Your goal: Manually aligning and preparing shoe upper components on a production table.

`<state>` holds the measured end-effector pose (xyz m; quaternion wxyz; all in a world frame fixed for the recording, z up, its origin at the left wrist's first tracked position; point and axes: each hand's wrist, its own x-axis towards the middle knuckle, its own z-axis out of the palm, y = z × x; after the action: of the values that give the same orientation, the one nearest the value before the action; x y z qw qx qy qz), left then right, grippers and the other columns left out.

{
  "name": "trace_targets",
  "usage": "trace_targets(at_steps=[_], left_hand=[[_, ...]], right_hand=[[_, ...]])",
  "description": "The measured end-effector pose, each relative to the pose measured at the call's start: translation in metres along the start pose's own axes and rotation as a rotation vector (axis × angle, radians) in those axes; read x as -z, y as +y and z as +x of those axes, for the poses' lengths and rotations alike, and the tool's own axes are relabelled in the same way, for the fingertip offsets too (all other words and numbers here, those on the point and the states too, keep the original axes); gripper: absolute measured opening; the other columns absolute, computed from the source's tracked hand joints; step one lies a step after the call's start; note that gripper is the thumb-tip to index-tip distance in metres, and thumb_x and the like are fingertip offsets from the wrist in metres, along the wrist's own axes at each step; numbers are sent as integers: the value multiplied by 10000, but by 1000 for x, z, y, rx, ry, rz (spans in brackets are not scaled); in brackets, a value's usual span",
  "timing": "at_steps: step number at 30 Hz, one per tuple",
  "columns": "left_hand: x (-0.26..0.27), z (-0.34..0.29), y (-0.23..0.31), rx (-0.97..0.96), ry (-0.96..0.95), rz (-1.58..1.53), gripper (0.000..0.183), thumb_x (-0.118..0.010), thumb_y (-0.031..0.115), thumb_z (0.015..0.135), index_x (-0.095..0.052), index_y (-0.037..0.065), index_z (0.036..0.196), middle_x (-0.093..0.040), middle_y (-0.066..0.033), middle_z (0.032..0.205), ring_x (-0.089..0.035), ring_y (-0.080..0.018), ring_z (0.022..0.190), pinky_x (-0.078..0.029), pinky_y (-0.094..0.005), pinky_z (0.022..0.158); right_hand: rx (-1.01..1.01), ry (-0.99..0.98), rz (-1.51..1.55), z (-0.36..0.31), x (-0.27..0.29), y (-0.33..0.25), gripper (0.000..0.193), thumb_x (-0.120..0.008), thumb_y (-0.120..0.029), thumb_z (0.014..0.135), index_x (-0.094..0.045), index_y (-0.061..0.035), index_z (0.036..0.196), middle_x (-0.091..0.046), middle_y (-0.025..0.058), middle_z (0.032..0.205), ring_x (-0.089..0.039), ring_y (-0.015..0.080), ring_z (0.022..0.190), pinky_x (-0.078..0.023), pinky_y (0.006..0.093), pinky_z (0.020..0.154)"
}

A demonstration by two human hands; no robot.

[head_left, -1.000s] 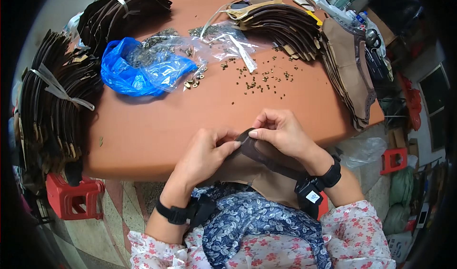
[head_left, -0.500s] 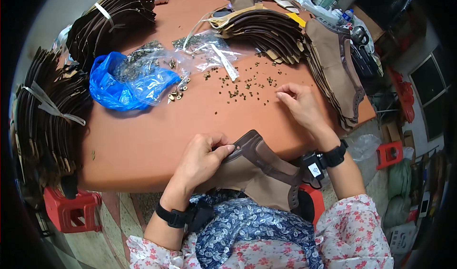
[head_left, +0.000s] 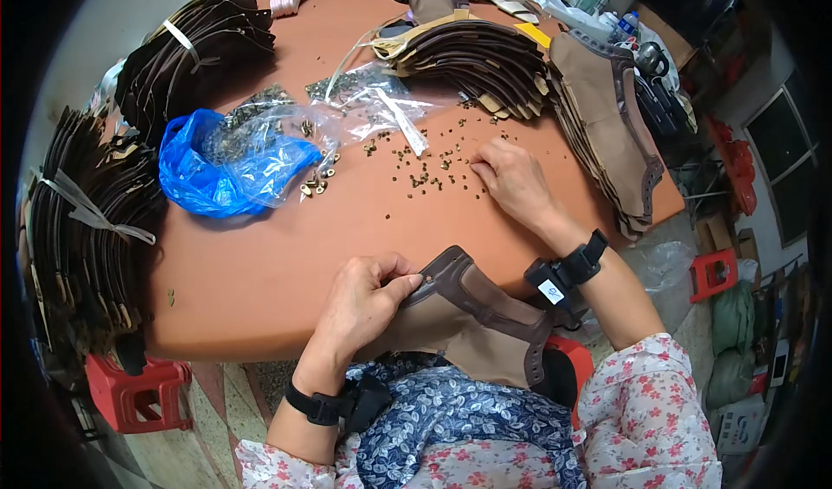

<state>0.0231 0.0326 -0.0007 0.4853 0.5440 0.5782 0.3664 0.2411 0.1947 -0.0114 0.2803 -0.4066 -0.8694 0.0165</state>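
Note:
My left hand (head_left: 360, 305) pinches the dark edge of a brown shoe upper (head_left: 485, 342) between thumb and fingers, by a small hole. The upper hangs over the table's front edge and my lap, with a row of holes along its right edge. Farther off, my right hand (head_left: 513, 181) is over the tabletop with thumb and forefinger drawn together. Small brass-coloured eyelets (head_left: 425, 180) lie scattered just left of its fingertips. Whether one is between the fingers is too small to tell.
A blue plastic bag (head_left: 186, 173) with larger metal pieces (head_left: 315, 186) beside it lies on the orange-brown table (head_left: 251, 272). Tied stacks of dark uppers (head_left: 95, 220) stand at left; more uppers (head_left: 602, 125) lie at right. Red stools (head_left: 139, 394) stand below.
My right hand has moved left, closer to the scattered eyelets. My left hand keeps its hold on the shoe upper. The whole view has shifted slightly.

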Motion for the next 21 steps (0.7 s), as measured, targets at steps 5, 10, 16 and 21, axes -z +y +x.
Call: trace_targets(at_steps=[5,10,16,21], left_hand=[[1,-2,2,8,4,15,141,-636,114,838,-682,-19,844,-630,-74,639,-554,-103,601,-444,-286,575],[0,-1,2,19,-25,-40,146,-626,114,845,-686,-19,861,-641,-85,655,-567,-111,612,-451,-291,587],[0,3,-7,-27,-79,-88,166,-610,114,855,-693,-18,911,-653,-94,684,-581,-122,634,-460,-291,612],[3,1,-1,7,-123,-88,178,-607,118,859,-696,-13,940,-654,-87,692,-578,-122,637,-466,-290,623]], right_hand=[[-1,-13,-3,2,-1,-1,93,-642,-107,829,-618,-18,842,-608,140,810,-598,337,757,-471,415,665],[-146,-97,225,-7,22,-26,61,-611,-77,833,-618,-16,834,-600,127,798,-600,309,752,-476,398,671],[-157,-144,531,-53,57,-91,41,-629,-29,798,-606,1,814,-593,114,824,-584,270,793,-469,360,726],[68,-13,423,-66,39,-100,72,-663,-2,754,-607,-9,797,-593,110,964,-566,292,938,-466,369,794]])
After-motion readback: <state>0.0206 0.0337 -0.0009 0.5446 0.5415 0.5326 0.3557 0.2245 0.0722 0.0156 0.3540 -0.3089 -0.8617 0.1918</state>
